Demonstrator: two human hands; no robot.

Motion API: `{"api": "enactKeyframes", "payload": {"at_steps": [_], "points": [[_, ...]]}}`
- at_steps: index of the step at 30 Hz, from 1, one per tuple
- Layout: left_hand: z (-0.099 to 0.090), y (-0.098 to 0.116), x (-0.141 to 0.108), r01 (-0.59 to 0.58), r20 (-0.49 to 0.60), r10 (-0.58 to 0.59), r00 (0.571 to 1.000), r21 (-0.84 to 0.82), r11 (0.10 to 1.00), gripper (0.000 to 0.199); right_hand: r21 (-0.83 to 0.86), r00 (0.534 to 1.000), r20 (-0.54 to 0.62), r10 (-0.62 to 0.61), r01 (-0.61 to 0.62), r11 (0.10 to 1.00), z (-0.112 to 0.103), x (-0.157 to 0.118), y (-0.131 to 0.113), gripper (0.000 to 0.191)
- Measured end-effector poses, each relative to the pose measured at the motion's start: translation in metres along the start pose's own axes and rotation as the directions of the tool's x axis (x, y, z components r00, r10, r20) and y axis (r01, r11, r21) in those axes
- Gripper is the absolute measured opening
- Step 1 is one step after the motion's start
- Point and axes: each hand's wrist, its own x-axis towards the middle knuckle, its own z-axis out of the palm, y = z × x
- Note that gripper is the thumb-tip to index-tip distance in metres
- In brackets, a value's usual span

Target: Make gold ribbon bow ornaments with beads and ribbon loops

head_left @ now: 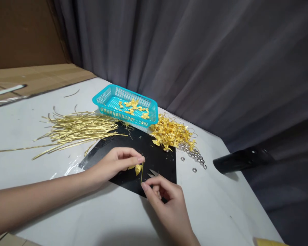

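Over a black mat point(166, 164), my left hand point(123, 160) pinches the upper end of a thin yellow-green cord point(142, 172). A yellow ribbon flower point(138, 169) hangs beside that hand's fingertips. My right hand point(166, 198) pinches the cord's lower end between thumb and forefinger. Open blades of small scissors point(153, 173) stick out above the right hand's fingers; the handles are hidden by this hand, so how it bears them is unclear.
Behind the mat stands a turquoise basket point(100, 100) holding yellow pieces. Gold cords point(79, 128) lie at the left. Yellow flowers point(169, 131) and silver beads point(195, 155) are heaped at the right, near a black cylinder point(228, 162). A grey curtain point(182, 51) hangs behind.
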Motion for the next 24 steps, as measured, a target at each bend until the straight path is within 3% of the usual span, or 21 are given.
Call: {"api": "enactKeyframes", "payload": {"at_steps": [4,13,15,19,21,24], "points": [[-0.0042,-0.0008,0.0036,0.019,-0.058,-0.023,0.998,-0.062,0.998,0.03,-0.004,1.0,0.015,-0.018,0.018,1.0,-0.0011,-0.0003,0.0019,0.023],[-0.0069,-0.0029,0.0049,0.027,-0.056,-0.03,0.998,-0.062,0.998,0.033,-0.014,0.998,0.002,-0.056,0.056,0.998,0.0023,-0.0009,0.0086,0.018],[-0.0068,-0.0032,0.0048,0.033,-0.046,-0.035,0.998,-0.056,0.998,0.032,-0.091,0.995,-0.029,-0.094,0.091,0.992,0.0008,0.0007,0.008,0.015],[-0.0045,-0.0027,0.0031,0.027,-0.009,-0.028,1.0,-0.031,0.999,0.03,-0.191,0.966,-0.179,-0.185,0.15,0.97,-0.0026,0.0027,0.0091,0.034],[-0.0022,-0.0021,0.0016,0.012,0.011,-0.012,1.0,-0.003,1.0,0.029,-0.19,0.95,-0.226,-0.216,0.174,0.966,-0.0026,0.0023,0.0095,0.025],[0.0015,-0.0019,-0.0003,-0.023,0.037,0.022,0.999,0.032,0.999,0.027,-0.182,0.958,-0.191,-0.212,0.178,0.967,0.0008,0.0013,0.0073,0.015]]}}
